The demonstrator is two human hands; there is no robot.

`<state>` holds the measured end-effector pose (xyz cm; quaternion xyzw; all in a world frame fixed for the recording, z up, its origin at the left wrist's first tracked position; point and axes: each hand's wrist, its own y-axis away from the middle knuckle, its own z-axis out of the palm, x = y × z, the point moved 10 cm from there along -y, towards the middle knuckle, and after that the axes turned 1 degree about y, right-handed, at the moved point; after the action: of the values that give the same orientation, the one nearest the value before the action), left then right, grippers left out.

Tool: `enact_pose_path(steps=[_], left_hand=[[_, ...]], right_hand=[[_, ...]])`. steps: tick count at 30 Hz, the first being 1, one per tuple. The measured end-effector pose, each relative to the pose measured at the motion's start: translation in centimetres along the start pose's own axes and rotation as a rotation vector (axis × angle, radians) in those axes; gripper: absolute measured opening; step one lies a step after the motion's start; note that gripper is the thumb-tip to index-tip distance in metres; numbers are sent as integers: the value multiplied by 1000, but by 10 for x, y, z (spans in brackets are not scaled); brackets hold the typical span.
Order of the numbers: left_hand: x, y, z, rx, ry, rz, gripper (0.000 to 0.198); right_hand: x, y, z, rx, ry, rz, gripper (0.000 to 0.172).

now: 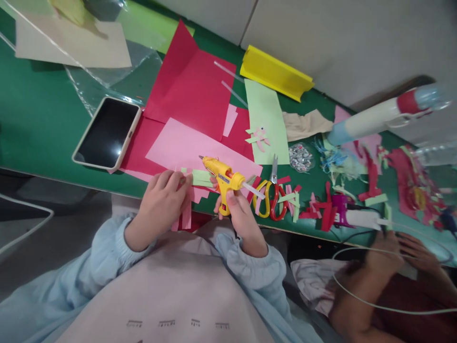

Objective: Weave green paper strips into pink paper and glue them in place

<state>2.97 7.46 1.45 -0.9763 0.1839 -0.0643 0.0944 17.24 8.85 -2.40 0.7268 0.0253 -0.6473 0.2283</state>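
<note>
My right hand [240,209] is wrapped round the handle of a yellow hot glue gun [222,177], its nozzle aimed up and left. A clear glue stick [254,189] sticks out of its back. My left hand [162,202] is closed at the table's front edge, its bent fingertips on narrow paper strips; what lies under them is partly hidden. A light green paper strip [202,178] runs from these fingers towards the glue gun. Pink strips [186,216] hang over the edge. Beneath lies a pink paper sheet [194,145] on red paper [196,88].
Scissors [274,171] with yellow and red handles lie right of the glue gun. A phone [108,133] lies at left. A tub of small beads [302,157], a pale bottle [378,114] and paper scraps [293,200] are at right. A co-worker's hands [385,250] work beside another glue gun [352,216].
</note>
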Motion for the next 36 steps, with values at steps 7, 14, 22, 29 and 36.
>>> enact_pose_path(steps=[7,14,22,29,36], left_hand=[[-5,5,2,10,88,-12,41],[-21,12,2,75,175,-58,40],[-16,9,6,43,152,-11,42],[-15,10,-1,89,129,15,37],[-17,14,-6,134,134,11,32]], right_hand=[[-18,-19,19,-67,26,-32,53],[-20,-45,39,-128,73,-48,53],[-14,-44,37,-105,91,-15,54],[-15,-40,34,-76,32,-31,54],[-6,-41,36,-91,5,-14,55]])
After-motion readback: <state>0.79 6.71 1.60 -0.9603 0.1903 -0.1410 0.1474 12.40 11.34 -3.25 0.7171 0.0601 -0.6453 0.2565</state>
